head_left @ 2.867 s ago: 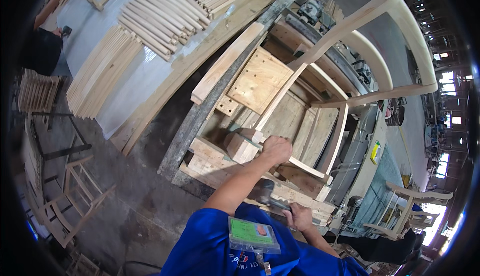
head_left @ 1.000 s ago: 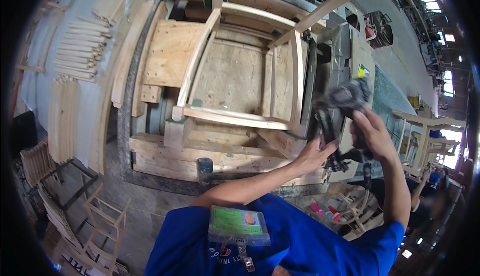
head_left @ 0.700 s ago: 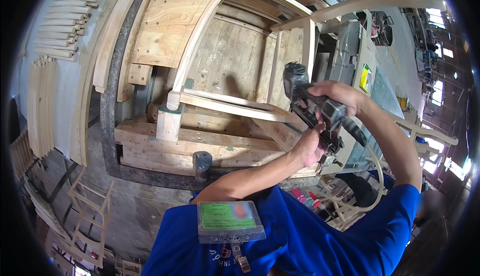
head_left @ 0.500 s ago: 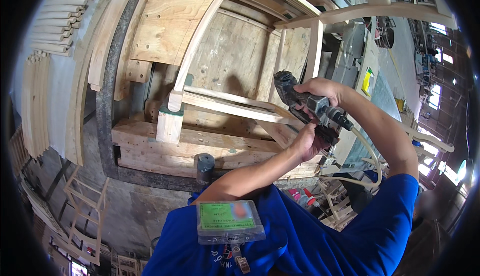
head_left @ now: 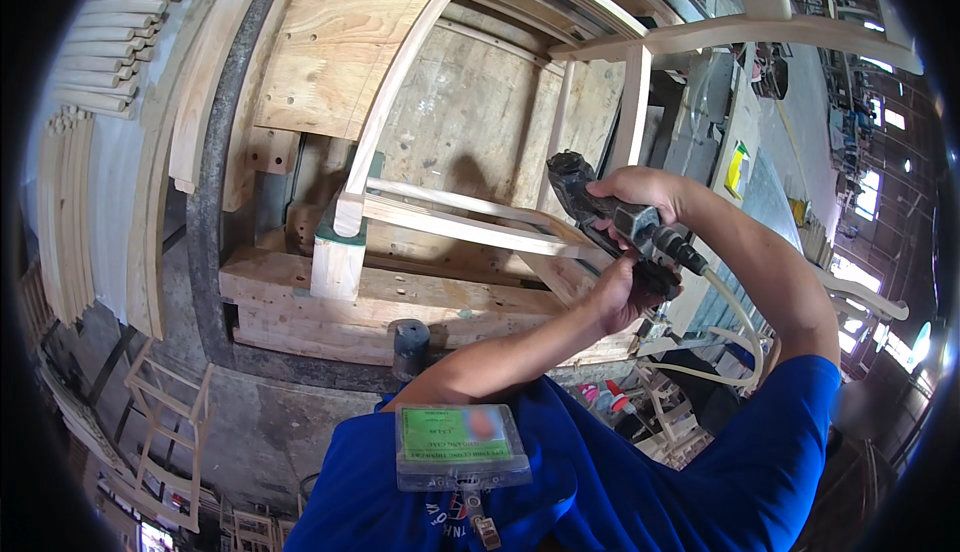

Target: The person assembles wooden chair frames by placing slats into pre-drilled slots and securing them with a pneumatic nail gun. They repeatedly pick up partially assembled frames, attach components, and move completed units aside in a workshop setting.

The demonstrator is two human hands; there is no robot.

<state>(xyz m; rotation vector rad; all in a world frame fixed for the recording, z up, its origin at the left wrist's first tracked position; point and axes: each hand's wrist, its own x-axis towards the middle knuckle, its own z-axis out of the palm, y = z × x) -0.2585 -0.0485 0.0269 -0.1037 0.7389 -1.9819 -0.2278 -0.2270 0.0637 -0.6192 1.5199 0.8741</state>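
My right hand (head_left: 648, 190) is closed round the grip of a black air nail gun (head_left: 575, 187) whose body looks wrapped in dark tape. A pale hose (head_left: 738, 302) runs from its metal coupling down past my right forearm. Below it, my left hand (head_left: 622, 292) is closed on the lower black part of the same gun, with its fingers partly hidden. The gun hangs over the right side of a pale wooden chair frame (head_left: 470, 227), which lies on the workbench. I cannot tell whether the gun touches the wood.
A wooden block (head_left: 335, 270) with a green top supports one corner of the frame. A drilled plywood panel (head_left: 340, 42) and a dark upright cylinder (head_left: 409, 342) are on the bench. Several wooden parts (head_left: 110, 42) are stacked at left; another chair frame (head_left: 165, 432) stands on the floor.
Both hands and the nail gun are nearly where they were, slightly lower in the picture. The view has shifted a little; the grip on the gun is unchanged.
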